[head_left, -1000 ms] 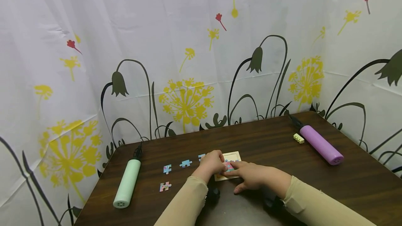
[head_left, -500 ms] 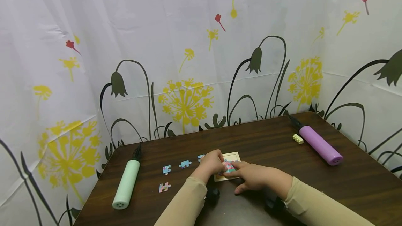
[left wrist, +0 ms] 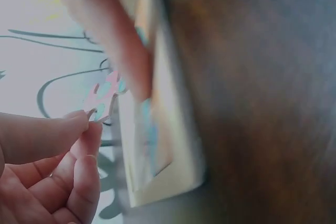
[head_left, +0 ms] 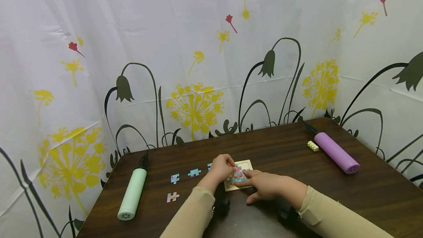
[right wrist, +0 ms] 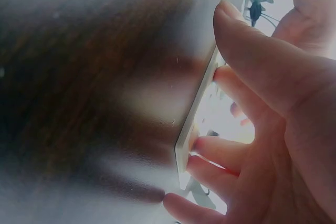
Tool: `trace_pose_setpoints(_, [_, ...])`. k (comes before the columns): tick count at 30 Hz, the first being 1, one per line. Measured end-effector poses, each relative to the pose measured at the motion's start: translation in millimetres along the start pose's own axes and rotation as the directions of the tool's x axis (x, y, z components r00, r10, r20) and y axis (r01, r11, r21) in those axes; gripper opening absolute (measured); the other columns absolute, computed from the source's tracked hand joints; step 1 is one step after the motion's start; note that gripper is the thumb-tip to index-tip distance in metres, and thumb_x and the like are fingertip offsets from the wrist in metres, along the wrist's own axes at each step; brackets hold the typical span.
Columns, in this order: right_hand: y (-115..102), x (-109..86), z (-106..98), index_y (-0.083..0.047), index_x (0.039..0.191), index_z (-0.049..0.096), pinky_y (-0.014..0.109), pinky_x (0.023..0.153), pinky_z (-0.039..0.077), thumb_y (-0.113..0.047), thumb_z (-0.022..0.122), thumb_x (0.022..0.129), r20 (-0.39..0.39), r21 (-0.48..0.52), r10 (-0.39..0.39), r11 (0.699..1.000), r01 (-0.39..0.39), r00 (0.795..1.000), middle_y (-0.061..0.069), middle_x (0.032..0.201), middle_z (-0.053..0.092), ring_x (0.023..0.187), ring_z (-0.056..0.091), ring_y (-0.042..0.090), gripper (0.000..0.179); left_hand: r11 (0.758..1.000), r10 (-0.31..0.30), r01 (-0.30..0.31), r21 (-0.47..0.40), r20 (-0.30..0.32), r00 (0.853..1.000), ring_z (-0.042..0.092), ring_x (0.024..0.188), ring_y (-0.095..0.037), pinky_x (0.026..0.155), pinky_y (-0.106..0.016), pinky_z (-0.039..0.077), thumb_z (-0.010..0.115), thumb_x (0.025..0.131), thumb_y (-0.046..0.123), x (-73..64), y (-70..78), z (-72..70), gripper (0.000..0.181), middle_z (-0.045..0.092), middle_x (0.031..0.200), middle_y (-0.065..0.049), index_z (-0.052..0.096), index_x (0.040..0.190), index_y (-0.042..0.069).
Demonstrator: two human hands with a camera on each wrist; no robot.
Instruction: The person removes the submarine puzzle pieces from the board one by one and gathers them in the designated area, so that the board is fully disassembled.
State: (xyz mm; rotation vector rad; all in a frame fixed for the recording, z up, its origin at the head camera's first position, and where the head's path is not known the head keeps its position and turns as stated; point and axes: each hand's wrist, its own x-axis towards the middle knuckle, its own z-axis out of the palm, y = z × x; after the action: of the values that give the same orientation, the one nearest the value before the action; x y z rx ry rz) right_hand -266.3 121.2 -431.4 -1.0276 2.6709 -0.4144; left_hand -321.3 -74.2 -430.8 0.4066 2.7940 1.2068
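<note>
In the left wrist view, the thumb and index finger of my left hand [left wrist: 50, 166] pinch a pink and blue jigsaw piece [left wrist: 104, 97]. That piece is held up beside the pale wooden puzzle tray [left wrist: 165, 184]. In the head view my left hand [head_left: 220, 169] is over the tray's left side and hides part of it. My right hand [head_left: 266, 186] lies at the tray's right side, its fingers spread and resting on the tray and the pieces in it. Several pink and blue pieces [head_left: 238, 175] show inside the tray.
Left of the tray lie loose jigsaw pieces: a blue one [head_left: 194, 172], another blue one [head_left: 175, 178], a pink one [head_left: 172, 197] and one partly behind my left hand. A green hand pump [head_left: 133, 194] lies left; a purple pump [head_left: 336, 152] and yellow toy brick [head_left: 312, 146] lie right.
My left hand has risen slightly and shifted left, lifting the pinched piece off the tray. More of the pieces in the tray now show. The right hand has stayed in place.
</note>
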Motion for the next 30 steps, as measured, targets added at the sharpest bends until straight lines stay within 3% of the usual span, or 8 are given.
trace_pose_setpoints(8, [-1.7, 0.7, -0.1, -0.031, 0.145, 0.051, 0.051, 0.105, 0.036, -0.046, 0.072, 0.087, 0.008, 0.010, 0.010, 1.000, -0.010, 1.000, 0.020, 0.155, 0.031, 0.140, 0.032, 0.039, 0.064, 0.999, -0.012, 0.009, -0.033, -0.078, 0.997, 0.051, 0.061, -0.016, 0.054, -0.030, 0.043, 0.076, 0.083, 0.005, -5.2, -13.9, -35.0, 0.009, 0.057, 0.070, -0.003, 0.067, 0.083, 0.004])
trace_pose_setpoints(18, [-1.7, -0.3, 0.8, -0.030, 0.145, 0.051, 0.050, 0.106, 0.034, -0.045, 0.074, 0.086, 0.004, 0.021, 0.029, 0.999, -0.029, 1.000, 0.019, 0.155, 0.031, 0.141, 0.030, 0.038, 0.064, 0.995, -0.087, 0.093, 0.028, -0.146, 0.985, 0.052, 0.063, -0.017, 0.057, -0.032, 0.044, 0.076, 0.081, 0.003, -38.1, -44.9, -92.1, 0.008, 0.061, 0.070, -0.002, 0.068, 0.079, 0.003])
trace_pose_setpoints(24, [-0.1, 0.1, 1.9, -0.031, 0.145, 0.051, 0.051, 0.106, 0.034, -0.045, 0.073, 0.086, 0.002, 0.015, 0.028, 1.000, -0.028, 1.000, 0.019, 0.155, 0.031, 0.141, 0.030, 0.038, 0.065, 0.987, -0.130, 0.138, 0.084, -0.097, 0.987, 0.052, 0.072, -0.020, 0.063, -0.035, 0.045, 0.074, 0.081, 0.000, -58.0, -60.7, -104.5, 0.009, 0.061, 0.073, -0.002, 0.067, 0.076, 0.002])
trace_pose_setpoints(30, [-1.0, -0.8, 0.6, -0.032, 0.146, 0.050, 0.052, 0.106, 0.034, -0.046, 0.073, 0.087, 0.009, 0.021, 0.037, 0.999, -0.037, 0.999, 0.019, 0.156, 0.030, 0.141, 0.029, 0.038, 0.065, 0.983, -0.147, 0.153, 0.103, -0.057, 0.987, 0.052, 0.073, -0.021, 0.064, -0.036, 0.044, 0.078, 0.078, -0.001, -64.9, -73.3, -104.3, 0.011, 0.060, 0.075, -0.003, 0.067, 0.075, 0.002])
